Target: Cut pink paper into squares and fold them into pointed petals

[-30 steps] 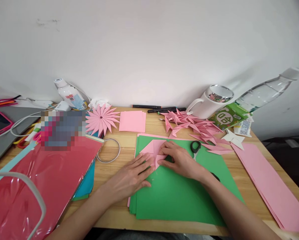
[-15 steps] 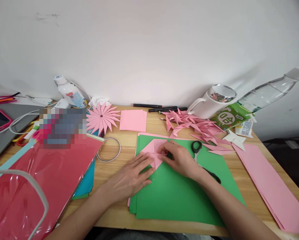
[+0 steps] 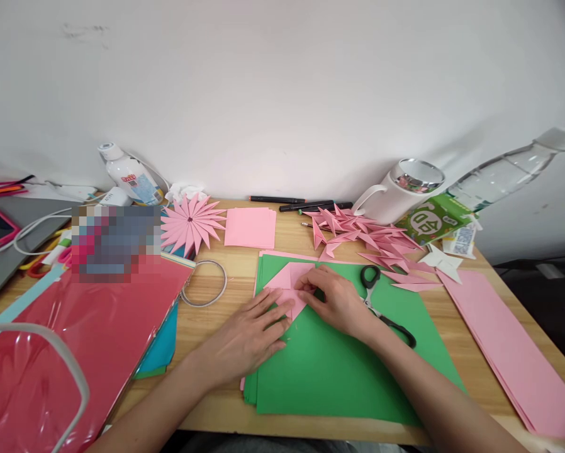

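A small folded sheet of pink paper [image 3: 301, 275] lies on a stack of green paper [image 3: 330, 384], its corners turned inward. My left hand [image 3: 249, 340] rests flat with fingers spread, its fingertips on the sheet's lower left. At the right side, my right hand [image 3: 339, 299] has its fingers curled and pinches the pink paper; the fingertips partly cover that edge. Black-handled scissors [image 3: 367, 296] lie on the green stack just beyond my right wrist, partly behind the forearm.
Behind are a pink paper star [image 3: 202, 220], pink squares [image 3: 249, 226], pens [image 3: 277, 199] and folded pink pieces [image 3: 381, 242]. A white mug [image 3: 386, 201], water bottle [image 3: 509, 167] and pink strips [image 3: 509, 346] stand or lie right. Red paper in plastic [image 3: 98, 340] and a thin ring [image 3: 224, 283] lie left.
The right fingers have shifted slightly on the paper's right side, and the flap there lies flatter. My left hand stays nearly in place. The whole view has moved a little.
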`<state>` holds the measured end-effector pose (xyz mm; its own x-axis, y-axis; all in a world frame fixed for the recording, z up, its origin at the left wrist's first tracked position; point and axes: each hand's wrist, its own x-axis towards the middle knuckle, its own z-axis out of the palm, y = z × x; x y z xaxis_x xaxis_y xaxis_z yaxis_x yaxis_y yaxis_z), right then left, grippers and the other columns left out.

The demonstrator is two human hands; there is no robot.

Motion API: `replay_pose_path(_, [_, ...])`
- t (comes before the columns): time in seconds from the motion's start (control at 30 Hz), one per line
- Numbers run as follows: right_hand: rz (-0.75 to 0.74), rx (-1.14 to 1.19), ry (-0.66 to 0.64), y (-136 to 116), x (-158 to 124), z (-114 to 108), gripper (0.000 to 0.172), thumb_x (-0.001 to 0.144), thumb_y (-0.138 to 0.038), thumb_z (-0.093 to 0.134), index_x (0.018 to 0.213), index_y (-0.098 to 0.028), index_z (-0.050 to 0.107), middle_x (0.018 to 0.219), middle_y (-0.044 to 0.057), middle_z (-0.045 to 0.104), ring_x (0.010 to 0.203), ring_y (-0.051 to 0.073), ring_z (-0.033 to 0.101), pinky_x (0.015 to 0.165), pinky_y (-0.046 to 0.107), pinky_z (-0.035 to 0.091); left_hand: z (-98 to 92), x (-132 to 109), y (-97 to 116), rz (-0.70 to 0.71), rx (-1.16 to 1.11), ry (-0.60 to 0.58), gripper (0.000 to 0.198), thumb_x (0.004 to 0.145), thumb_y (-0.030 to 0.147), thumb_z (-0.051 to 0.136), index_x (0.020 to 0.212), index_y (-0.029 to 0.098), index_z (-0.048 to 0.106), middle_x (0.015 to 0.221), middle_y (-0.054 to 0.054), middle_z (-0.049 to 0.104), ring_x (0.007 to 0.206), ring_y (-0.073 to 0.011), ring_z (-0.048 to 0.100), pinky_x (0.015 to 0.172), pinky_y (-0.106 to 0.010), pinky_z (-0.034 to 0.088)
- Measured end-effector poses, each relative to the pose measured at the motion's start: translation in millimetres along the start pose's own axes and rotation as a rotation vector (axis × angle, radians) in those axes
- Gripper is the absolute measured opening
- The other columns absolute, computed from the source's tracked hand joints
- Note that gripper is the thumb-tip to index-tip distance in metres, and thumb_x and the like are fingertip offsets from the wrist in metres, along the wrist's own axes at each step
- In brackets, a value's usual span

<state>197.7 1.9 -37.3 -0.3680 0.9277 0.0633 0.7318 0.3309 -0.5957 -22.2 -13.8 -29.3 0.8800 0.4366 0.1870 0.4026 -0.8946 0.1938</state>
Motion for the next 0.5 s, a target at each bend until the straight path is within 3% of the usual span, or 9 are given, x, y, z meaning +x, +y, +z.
replay_pose_path(0.5, [0.029,-0.012,0.002,-3.3,-0.2,-0.6,0.009,0.080,-0.011,0.056,0.081,-0.020,0.058,0.075,0.001,0.063,0.078,0.018,0.051,0.064,0.028,0.039,-2.2,-1.1,1.0,-0.012,-0.035,0.014,0.036,0.091,0.028,0.047,0.125,0.014,0.050,0.134,-0.009,0.052,0.131,-0.0231,0.038,0.109,-0.043,0.035])
